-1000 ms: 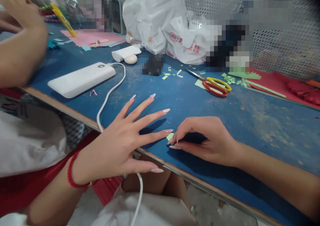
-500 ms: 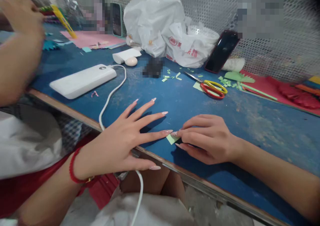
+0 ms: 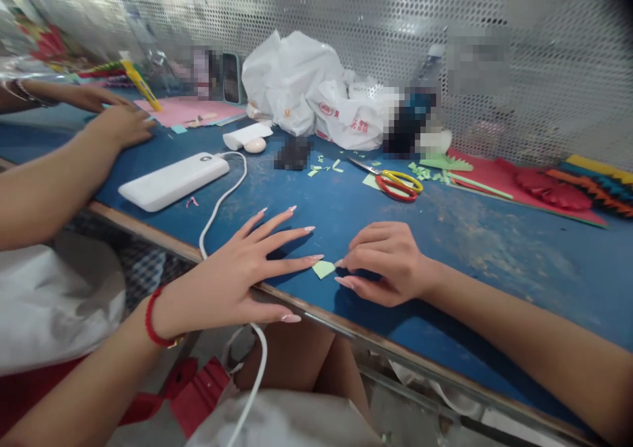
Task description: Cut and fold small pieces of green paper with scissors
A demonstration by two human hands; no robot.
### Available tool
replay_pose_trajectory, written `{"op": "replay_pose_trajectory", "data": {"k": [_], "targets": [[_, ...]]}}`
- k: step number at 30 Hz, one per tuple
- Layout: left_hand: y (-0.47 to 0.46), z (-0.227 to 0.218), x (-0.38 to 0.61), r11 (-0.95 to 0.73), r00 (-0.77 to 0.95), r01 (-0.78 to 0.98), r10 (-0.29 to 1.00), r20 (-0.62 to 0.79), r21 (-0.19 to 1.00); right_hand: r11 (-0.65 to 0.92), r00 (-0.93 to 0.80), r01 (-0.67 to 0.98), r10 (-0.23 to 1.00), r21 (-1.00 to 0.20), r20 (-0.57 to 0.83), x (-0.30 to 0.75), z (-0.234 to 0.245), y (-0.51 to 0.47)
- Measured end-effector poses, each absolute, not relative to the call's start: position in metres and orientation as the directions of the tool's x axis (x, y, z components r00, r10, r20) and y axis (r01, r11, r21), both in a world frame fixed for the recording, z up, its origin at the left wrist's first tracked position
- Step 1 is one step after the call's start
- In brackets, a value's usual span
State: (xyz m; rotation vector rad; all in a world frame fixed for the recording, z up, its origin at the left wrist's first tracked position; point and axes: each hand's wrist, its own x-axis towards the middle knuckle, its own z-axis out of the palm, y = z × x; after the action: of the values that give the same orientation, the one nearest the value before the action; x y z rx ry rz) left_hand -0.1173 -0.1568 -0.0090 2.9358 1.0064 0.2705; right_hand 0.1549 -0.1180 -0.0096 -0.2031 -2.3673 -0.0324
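A small piece of light green paper [image 3: 324, 270] lies on the blue table near its front edge. My left hand [image 3: 247, 262] is open, fingers spread flat, and its index fingertip rests at the paper's upper left edge. At the paper's right side is my right hand [image 3: 386, 262], its fingers bent. Its index nail is at the paper's right corner, the thumb tip just below; a gap shows between the two tips, with nothing gripped. Scissors [image 3: 398, 186] with red and yellow handles lie beyond, partly over another green paper piece, near green scraps [image 3: 319, 165].
A white power bank [image 3: 173, 182] with a white cable [image 3: 222, 200] lies left. White plastic bags [image 3: 291, 78] stand against the perforated metal wall. Red paper [image 3: 484, 173] and folded coloured paper lie right. Another person's arm [image 3: 64, 177] rests on the table at left, near pink paper [image 3: 182, 112].
My right hand has drawn back slightly from the green paper, uncovering more of it. My left hand stays spread at its edge. The other person's hand has come down onto the table. The view has shifted.
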Motion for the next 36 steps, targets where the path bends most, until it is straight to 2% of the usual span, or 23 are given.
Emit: {"op": "replay_pose_trajectory", "data": {"k": [3,5,8,10,12,14,16,17,18,20,22,25,29,33,36], "targets": [[-0.155,0.000,-0.117,-0.802,0.785,0.592,0.595,0.170,0.073,0.963,-0.650,0.230,0.257,-0.137,0.715,0.155,-0.011,-0.117],[-0.150,0.010,-0.117,-0.803,0.771,0.590,0.592,0.237,0.085,0.933,-0.683,0.292,0.358,-0.211,0.637,0.153,-0.011,-0.115],[-0.136,0.026,-0.113,-0.803,0.722,0.579,0.586,0.366,0.143,0.910,-0.771,0.328,0.413,-0.254,0.485,0.148,-0.010,-0.112],[-0.124,0.035,-0.107,-0.824,0.727,0.550,0.553,0.406,0.136,0.893,-0.774,0.346,0.445,-0.287,0.450,0.147,-0.010,-0.111],[-0.109,0.044,-0.098,-0.853,0.748,0.498,0.514,0.420,0.157,0.852,-0.709,0.393,0.521,-0.346,0.476,0.146,-0.011,-0.110],[-0.092,0.052,-0.090,-0.849,0.753,0.497,0.526,0.395,0.182,0.816,-0.635,0.428,0.577,-0.388,0.514,0.147,-0.013,-0.110],[-0.076,0.060,-0.085,-0.836,0.754,0.499,0.549,0.359,0.230,0.812,-0.619,0.439,0.583,-0.384,0.526,0.147,-0.015,-0.109],[-0.069,0.063,-0.084,-0.822,0.774,0.491,0.564,0.288,0.288,0.822,-0.637,0.435,0.569,-0.367,0.520,0.148,-0.015,-0.109],[-0.063,0.065,-0.085,-0.802,0.819,0.476,0.554,0.151,0.359,0.834,-0.662,0.428,0.551,-0.348,0.508,0.148,-0.015,-0.108],[-0.056,0.065,-0.089,-0.757,0.878,0.456,0.468,-0.099,0.469,0.856,-0.705,0.409,0.517,-0.317,0.486,0.147,-0.015,-0.108],[-0.055,0.058,-0.095,-0.720,0.876,0.472,0.445,-0.184,0.508,0.868,-0.725,0.391,0.496,-0.307,0.478,0.147,-0.015,-0.108],[-0.064,0.045,-0.101,-0.684,0.866,0.482,0.466,-0.180,0.548,0.871,-0.724,0.366,0.488,-0.329,0.487,0.146,-0.014,-0.108],[-0.073,0.042,-0.100,-0.658,0.903,0.406,0.394,-0.169,0.634,0.831,-0.659,0.335,0.544,-0.445,0.520,0.145,-0.014,-0.109],[-0.063,0.054,-0.079,-0.629,0.904,0.357,0.420,-0.084,0.691,0.703,-0.487,0.237,0.683,-0.670,0.545,0.147,-0.016,-0.099],[-0.044,0.052,-0.047,-0.480,0.866,0.322,0.498,-0.049,0.816,0.615,-0.281,0.190,0.781,-0.766,0.558,0.156,-0.018,-0.081]]}}
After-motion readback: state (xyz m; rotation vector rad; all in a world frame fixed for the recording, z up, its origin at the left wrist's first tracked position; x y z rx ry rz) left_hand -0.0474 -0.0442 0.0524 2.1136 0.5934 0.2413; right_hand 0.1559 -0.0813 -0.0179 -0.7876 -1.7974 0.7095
